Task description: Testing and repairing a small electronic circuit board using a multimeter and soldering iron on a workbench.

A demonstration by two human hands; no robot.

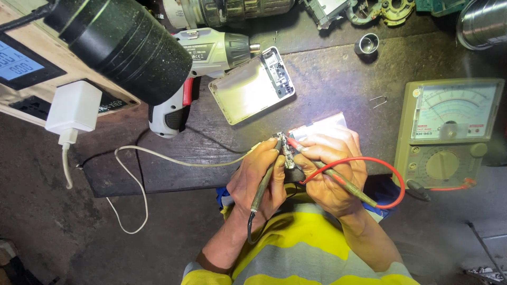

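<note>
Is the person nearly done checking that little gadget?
Done: the white case already lies open and empty on the bench. In hand: the left hand and right hand press two probes onto the small circuit board. Left: the board is not back in its case.

On the dark bench we see a white cordless screwdriver (pixel 203 68) lying beside an open white plastic case (pixel 248 89), a white plug adapter (pixel 74 108) in a socket board at the left, a small metal cup (pixel 367 44), and a bent wire clip (pixel 378 100).
</note>
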